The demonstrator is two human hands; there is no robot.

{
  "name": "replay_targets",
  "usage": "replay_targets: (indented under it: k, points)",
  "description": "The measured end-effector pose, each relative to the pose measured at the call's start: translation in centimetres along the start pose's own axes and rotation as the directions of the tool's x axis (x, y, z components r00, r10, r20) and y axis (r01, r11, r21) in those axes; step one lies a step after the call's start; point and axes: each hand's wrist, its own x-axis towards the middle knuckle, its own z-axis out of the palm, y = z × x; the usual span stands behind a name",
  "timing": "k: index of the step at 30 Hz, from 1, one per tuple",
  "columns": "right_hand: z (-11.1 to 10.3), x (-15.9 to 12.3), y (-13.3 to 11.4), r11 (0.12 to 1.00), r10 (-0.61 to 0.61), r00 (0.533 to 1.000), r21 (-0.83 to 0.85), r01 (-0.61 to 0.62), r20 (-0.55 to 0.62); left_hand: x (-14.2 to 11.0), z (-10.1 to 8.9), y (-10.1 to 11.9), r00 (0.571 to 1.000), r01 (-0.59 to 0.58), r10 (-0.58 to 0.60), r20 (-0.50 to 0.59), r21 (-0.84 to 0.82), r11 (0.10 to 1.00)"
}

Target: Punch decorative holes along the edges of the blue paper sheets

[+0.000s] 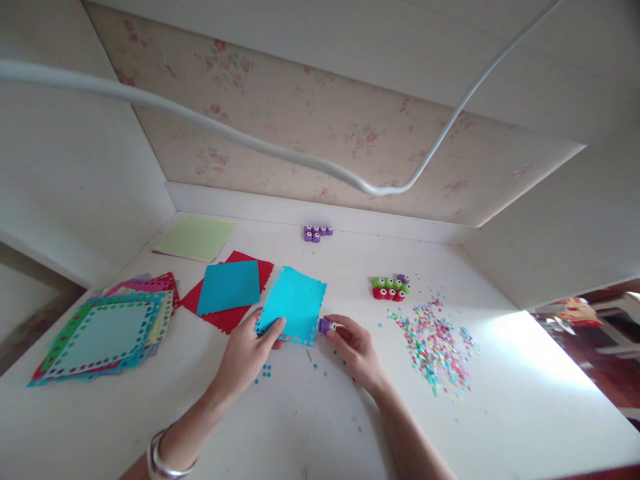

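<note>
A bright blue sheet of paper (296, 303) is held above the table, with punched shapes along its left and bottom edges. My left hand (250, 343) grips its lower left corner, thumb on top and fingers beneath. In my right hand (354, 347) is a small purple craft punch (326, 325), pinched between thumb and fingers at the sheet's lower right edge. Whether the paper sits inside the punch slot is too small to tell. Several tiny blue paper cutouts (267, 371) lie on the table below the sheet.
Punched coloured sheets (107, 333) are stacked at left, with pale green paper (195, 238) behind. Another blue sheet (229, 287) lies on red paper (265, 267). Purple punches (315, 233) stand at the back, green and red punches (390, 289) at right near scattered confetti (435, 347). A white cable (300, 157) crosses above.
</note>
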Motion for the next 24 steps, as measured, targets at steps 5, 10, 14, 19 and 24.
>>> replay_targets:
  k: [5, 10, 14, 19, 24]
  points:
    - [0.06, -0.10, -0.31, 0.999, -0.045, 0.999, -0.021, 0.045, 0.007, -0.12, 0.32, -0.26, 1.000, -0.003, 0.003, -0.002, -0.024, 1.000]
    - [0.17, 0.00, -0.36, 0.996, -0.077, 0.997, -0.036, 0.077, -0.002, -0.11, 0.34, -0.45, 1.000, -0.017, 0.017, -0.001, -0.037, 0.999]
    - [0.18, -0.02, -0.44, 0.996, -0.072, 0.997, -0.051, 0.072, -0.003, -0.10, 0.34, -0.53, 0.999, -0.036, 0.036, 0.001, -0.012, 0.999]
    - [0.17, -0.12, -0.60, 0.996, -0.063, 0.998, -0.061, 0.063, -0.004, -0.17, 0.37, -0.75, 0.996, -0.088, 0.088, -0.006, 0.045, 0.995]
    - [0.31, -0.14, -0.36, 0.995, -0.064, 0.998, -0.082, 0.062, -0.026, -0.26, 0.28, -0.90, 0.989, -0.148, 0.149, -0.006, 0.092, 0.985]
